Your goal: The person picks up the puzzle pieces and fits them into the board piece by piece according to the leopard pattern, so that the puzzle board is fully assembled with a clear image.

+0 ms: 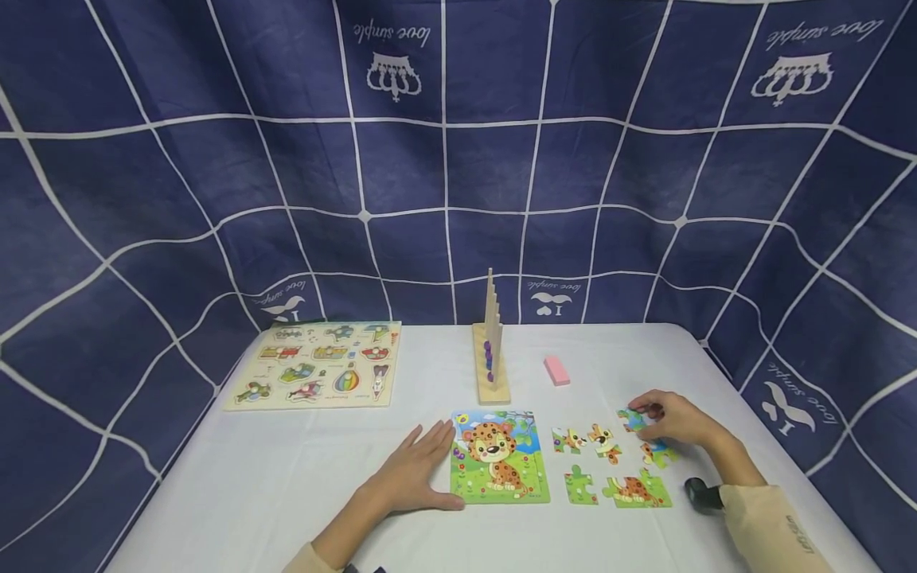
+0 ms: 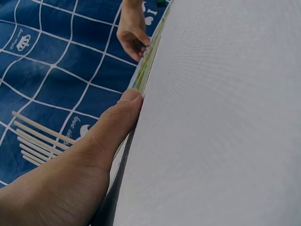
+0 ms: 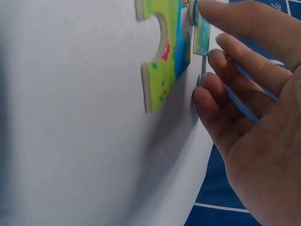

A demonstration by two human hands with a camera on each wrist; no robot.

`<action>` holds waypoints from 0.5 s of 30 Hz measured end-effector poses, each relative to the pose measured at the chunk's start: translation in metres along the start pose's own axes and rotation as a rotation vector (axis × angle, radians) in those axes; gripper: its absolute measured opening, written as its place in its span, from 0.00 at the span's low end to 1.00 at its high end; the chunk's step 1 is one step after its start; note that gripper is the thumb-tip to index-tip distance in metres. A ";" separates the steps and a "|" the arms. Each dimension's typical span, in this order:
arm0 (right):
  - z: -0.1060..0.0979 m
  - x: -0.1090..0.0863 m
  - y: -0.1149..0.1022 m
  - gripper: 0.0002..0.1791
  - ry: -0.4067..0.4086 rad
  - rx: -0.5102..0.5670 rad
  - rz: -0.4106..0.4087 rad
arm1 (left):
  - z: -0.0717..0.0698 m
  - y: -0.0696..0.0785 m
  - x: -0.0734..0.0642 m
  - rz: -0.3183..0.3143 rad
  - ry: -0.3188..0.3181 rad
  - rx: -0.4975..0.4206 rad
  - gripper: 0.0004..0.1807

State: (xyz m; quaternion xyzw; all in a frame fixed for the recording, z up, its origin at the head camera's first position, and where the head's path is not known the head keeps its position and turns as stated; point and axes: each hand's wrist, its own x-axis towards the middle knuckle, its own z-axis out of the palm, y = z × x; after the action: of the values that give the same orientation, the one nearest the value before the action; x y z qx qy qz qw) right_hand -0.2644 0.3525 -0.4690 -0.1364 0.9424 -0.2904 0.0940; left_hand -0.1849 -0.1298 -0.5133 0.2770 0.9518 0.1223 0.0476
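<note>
My left hand (image 1: 417, 471) lies palm down on the white table with its fingers spread. Its fingertips and thumb tip meet the left edge of a square picture of a cartoon leopard (image 1: 499, 459). To the right, my right hand (image 1: 671, 418) pinches a blue-green jigsaw puzzle piece (image 1: 630, 419) between thumb and forefinger; the other fingers curl loosely in the right wrist view. Close below that hand lies a green-and-blue puzzle piece (image 3: 171, 52). Several more loose pieces lie between the picture and this hand, including a green corner piece (image 1: 580, 487) and a leopard-body piece (image 1: 640, 489).
Behind the picture stands a wooden peg stand (image 1: 493, 382) with upright rods and purple beads. A pink block (image 1: 556, 371) lies to its right. At the back left is a wooden vehicle puzzle board (image 1: 315, 366). A blue checked cloth (image 1: 494, 167) hangs around the table.
</note>
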 end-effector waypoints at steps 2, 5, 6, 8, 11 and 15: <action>-0.001 0.001 0.000 0.27 -0.010 -0.001 -0.015 | 0.000 0.000 0.000 0.001 0.000 0.003 0.66; -0.003 0.003 0.001 0.28 -0.023 -0.002 -0.019 | 0.000 -0.001 0.000 0.002 0.001 0.008 0.66; -0.004 0.004 0.001 0.28 -0.030 -0.003 -0.020 | 0.001 -0.001 0.000 0.003 0.002 0.010 0.66; -0.005 0.005 0.001 0.29 -0.051 0.000 -0.018 | 0.001 -0.001 0.000 0.005 0.001 0.015 0.66; -0.007 0.005 0.001 0.30 -0.085 0.001 -0.022 | 0.001 -0.001 0.001 0.009 -0.001 0.018 0.66; -0.008 0.004 0.000 0.30 -0.102 -0.003 -0.027 | 0.000 -0.001 0.000 0.011 0.001 0.013 0.66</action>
State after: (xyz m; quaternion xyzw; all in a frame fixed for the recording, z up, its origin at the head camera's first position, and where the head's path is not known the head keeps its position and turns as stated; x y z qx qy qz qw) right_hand -0.2704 0.3549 -0.4631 -0.1639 0.9349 -0.2830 0.1379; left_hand -0.1858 -0.1306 -0.5137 0.2826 0.9511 0.1164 0.0448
